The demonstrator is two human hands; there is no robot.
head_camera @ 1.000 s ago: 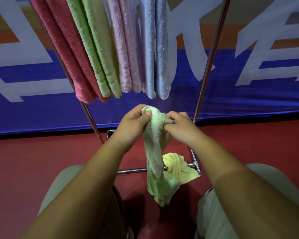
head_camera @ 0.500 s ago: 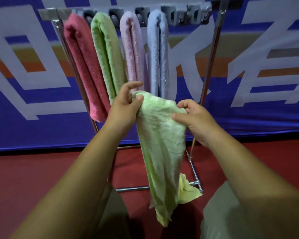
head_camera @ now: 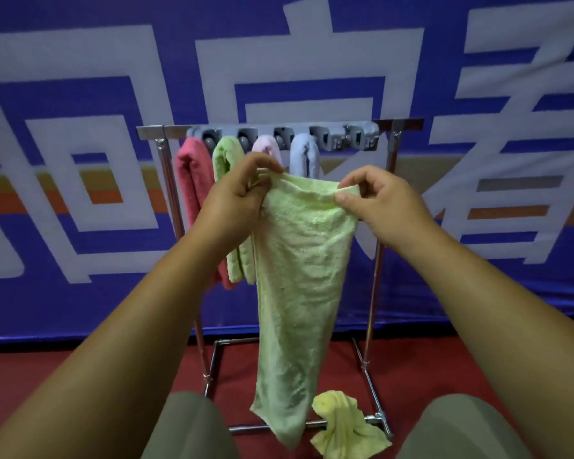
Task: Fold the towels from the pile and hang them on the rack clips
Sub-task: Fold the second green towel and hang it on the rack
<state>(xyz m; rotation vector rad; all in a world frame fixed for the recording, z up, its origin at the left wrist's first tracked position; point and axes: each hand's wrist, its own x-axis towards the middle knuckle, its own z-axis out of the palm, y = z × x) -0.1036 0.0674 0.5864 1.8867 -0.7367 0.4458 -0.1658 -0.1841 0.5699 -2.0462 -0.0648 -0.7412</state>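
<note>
We hold pale green towel [head_camera: 300, 279] at frame centre by top edge: left hand [head_camera: 232, 200] pinches left corner, right hand [head_camera: 378, 202] pinches right corner. It hangs below both hands, before rack [head_camera: 375, 286]. Lower centre: yellow towel [head_camera: 343, 424] lies crumpled on rack base.

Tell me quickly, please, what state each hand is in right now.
Left hand: closed, pinching the top left corner of the pale green terry towel.
Right hand: closed, pinching that towel's top right corner.
</note>
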